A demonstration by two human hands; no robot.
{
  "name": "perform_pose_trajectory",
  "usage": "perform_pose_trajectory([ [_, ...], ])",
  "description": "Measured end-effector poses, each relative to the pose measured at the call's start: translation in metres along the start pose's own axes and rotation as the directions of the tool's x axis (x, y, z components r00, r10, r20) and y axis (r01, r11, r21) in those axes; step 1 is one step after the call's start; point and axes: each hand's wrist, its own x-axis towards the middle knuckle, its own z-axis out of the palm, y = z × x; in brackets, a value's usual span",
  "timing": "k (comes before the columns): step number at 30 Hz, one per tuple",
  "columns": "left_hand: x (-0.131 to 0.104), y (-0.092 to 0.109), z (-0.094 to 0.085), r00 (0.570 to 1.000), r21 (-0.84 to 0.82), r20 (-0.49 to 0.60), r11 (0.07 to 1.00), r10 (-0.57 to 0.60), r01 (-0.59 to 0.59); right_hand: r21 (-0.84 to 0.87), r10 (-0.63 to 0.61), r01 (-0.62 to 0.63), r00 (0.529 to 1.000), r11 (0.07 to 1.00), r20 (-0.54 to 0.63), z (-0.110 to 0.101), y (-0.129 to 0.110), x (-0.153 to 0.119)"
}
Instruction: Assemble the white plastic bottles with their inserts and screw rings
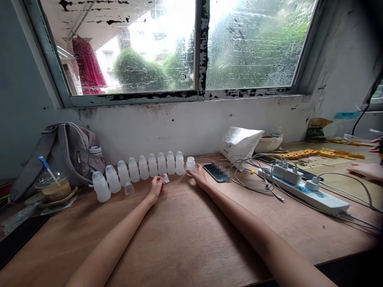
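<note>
Translucent white baby bottles with clear domed caps stand upright in a row along the back of the table. At the row's right end is an uncapped baby bottle, with my right hand closed on its lower right side. My left hand pinches a small white piece, perhaps paper or film, just in front of the row. A loose clear cap sits on the table before the bottles on the left.
A grey backpack and a plastic drink cup stand at left. Right of my hands lie a phone, a white pouch, tangled cables and a power strip. Another person's hand is at far right by yellow pieces.
</note>
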Motion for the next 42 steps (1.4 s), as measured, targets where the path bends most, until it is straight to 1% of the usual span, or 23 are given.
perform_pose_trajectory([
  [3, -0.001, 0.0, 0.0, 1.0, -0.042, 0.009, 0.999, -0.029, 0.029, -0.086, -0.004, 0.006, 1.0, 0.996, 0.017, 0.0, 0.0, 0.002],
  [4, 0.0, -0.001, -0.001, 0.999, -0.051, 0.006, 0.998, -0.039, 0.04, -0.113, -0.024, 0.026, 1.0, 0.993, 0.017, 0.0, -0.001, 0.002],
  [6, 0.001, -0.003, -0.001, 0.998, -0.067, -0.003, 0.996, -0.059, 0.059, -0.161, -0.099, 0.101, 0.995, 0.982, 0.015, 0.0, -0.006, -0.001],
  [8, 0.002, -0.005, -0.001, 0.997, -0.081, -0.019, 0.994, -0.077, 0.075, -0.199, -0.214, 0.216, 0.976, 0.956, 0.03, 0.0, -0.013, -0.007],
  [10, 0.003, -0.006, 0.0, 0.995, -0.095, -0.034, 0.992, -0.089, 0.085, -0.213, -0.341, 0.355, 0.935, 0.91, 0.098, 0.001, -0.021, -0.016],
  [11, 0.003, -0.006, 0.0, 0.995, -0.102, -0.041, 0.991, -0.091, 0.086, -0.209, -0.405, 0.431, 0.901, 0.878, 0.156, 0.003, -0.026, -0.021],
  [13, 0.002, -0.005, 0.0, 0.994, -0.114, -0.054, 0.99, -0.09, 0.083, -0.183, -0.514, 0.571, 0.81, 0.8, 0.282, 0.006, -0.035, -0.03],
  [14, 0.002, -0.004, 0.0, 0.994, -0.118, -0.062, 0.99, -0.088, 0.08, -0.17, -0.551, 0.622, 0.767, 0.764, 0.328, 0.007, -0.039, -0.034],
  [16, 0.001, -0.002, 0.0, 0.994, -0.125, -0.079, 0.99, -0.079, 0.069, -0.158, -0.599, 0.688, 0.704, 0.708, 0.382, 0.008, -0.044, -0.039],
  [19, 0.0, 0.001, -0.001, 0.992, -0.133, -0.109, 0.99, -0.065, 0.051, -0.174, -0.629, 0.733, 0.662, 0.658, 0.407, 0.007, -0.046, -0.041],
  [23, 0.0, 0.002, -0.002, 0.989, -0.146, -0.135, 0.988, -0.063, 0.043, -0.251, -0.657, 0.784, 0.616, 0.568, 0.435, 0.006, -0.043, -0.039],
  [25, 0.0, 0.002, -0.003, 0.988, -0.153, -0.14, 0.987, -0.067, 0.045, -0.272, -0.66, 0.789, 0.611, 0.551, 0.436, 0.007, -0.042, -0.039],
  [32, -0.001, 0.005, -0.005, 0.987, -0.209, -0.138, 0.976, -0.082, 0.052, -0.283, -0.653, 0.774, 0.631, 0.567, 0.418, 0.007, -0.043, -0.039],
  [36, -0.001, 0.006, -0.006, 0.989, -0.237, -0.128, 0.971, -0.069, 0.037, -0.284, -0.647, 0.764, 0.643, 0.58, 0.41, 0.008, -0.042, -0.038],
  [42, 0.0, 0.005, -0.007, 0.992, -0.222, -0.124, 0.975, -0.035, 0.006, -0.285, -0.636, 0.745, 0.665, 0.603, 0.391, 0.008, -0.041, -0.037],
])
